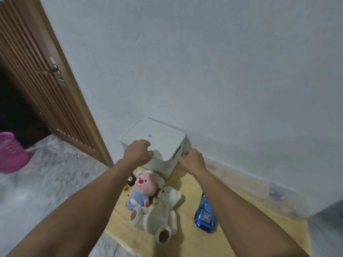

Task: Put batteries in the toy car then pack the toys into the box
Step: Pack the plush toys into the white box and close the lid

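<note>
A white box (163, 140) with its lid on stands at the far end of a low wooden table (187, 193), against the wall. My left hand (138, 152) grips the lid's near left edge. My right hand (193, 160) holds the box's right side by the handle slot. In front of the box lie a pink-headed plush in blue clothes (142, 190) and a white teddy bear (161, 214) on their backs. A blue toy car (205, 216) lies to the right, partly hidden by my right forearm. A small dark object (130, 179) sits behind my left forearm.
A brown slatted door (37, 71) stands open at the left, with a pink basket (11, 153) on the grey marbled floor. A clear plastic lid or tray (278, 195) rests along the wall at the table's right.
</note>
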`<state>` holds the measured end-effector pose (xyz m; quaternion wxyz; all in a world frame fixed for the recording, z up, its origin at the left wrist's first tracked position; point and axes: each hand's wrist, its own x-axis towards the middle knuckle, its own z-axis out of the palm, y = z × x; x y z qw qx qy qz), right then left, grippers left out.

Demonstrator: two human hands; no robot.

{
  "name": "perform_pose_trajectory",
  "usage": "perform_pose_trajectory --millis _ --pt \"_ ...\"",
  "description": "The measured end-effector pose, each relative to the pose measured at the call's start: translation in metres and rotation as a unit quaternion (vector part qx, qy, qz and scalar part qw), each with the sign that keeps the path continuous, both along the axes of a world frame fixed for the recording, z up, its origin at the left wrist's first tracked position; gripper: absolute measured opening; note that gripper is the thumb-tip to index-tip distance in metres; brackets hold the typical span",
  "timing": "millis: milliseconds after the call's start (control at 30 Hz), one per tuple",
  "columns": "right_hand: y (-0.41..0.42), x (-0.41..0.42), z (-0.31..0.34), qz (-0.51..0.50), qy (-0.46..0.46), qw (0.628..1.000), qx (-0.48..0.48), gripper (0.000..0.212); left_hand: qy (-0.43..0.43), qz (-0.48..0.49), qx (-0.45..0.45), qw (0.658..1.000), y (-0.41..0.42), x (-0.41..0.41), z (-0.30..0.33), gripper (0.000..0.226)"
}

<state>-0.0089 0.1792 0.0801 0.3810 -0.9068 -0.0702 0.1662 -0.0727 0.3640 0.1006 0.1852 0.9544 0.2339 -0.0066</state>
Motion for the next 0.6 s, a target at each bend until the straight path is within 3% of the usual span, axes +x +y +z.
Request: perform_pose_trajectory --millis 67,167,300,400,600 --pt "0.016 0.002 0.003 -0.005 0.006 1.0 -0.004 0.012 -0.003 0.029 -0.003 1.0 0.022 -0.002 -0.001 0.048" --pt "0.037 0.003 0.007 -0.013 0.026 0.999 -0.016 0.014 -0.002 0.063 -0.007 0.998 0.053 -0.001 -0.005 0.041" --pt "0.056 0.009 0.0 -0.051 0.055 0.997 -0.025 0.033 -0.005 0.119 -0.042 0.992 0.089 0.006 -0.011 0.036" --pt "0.062 0.011 0.001 -0.084 0.063 0.994 -0.014 0.03 -0.002 0.143 -0.081 0.986 0.11 0.014 -0.017 0.015" --pt "0.072 0.019 0.004 -0.14 0.067 0.988 0.005 0.018 -0.006 0.14 -0.16 0.977 0.142 0.035 -0.027 0.022"
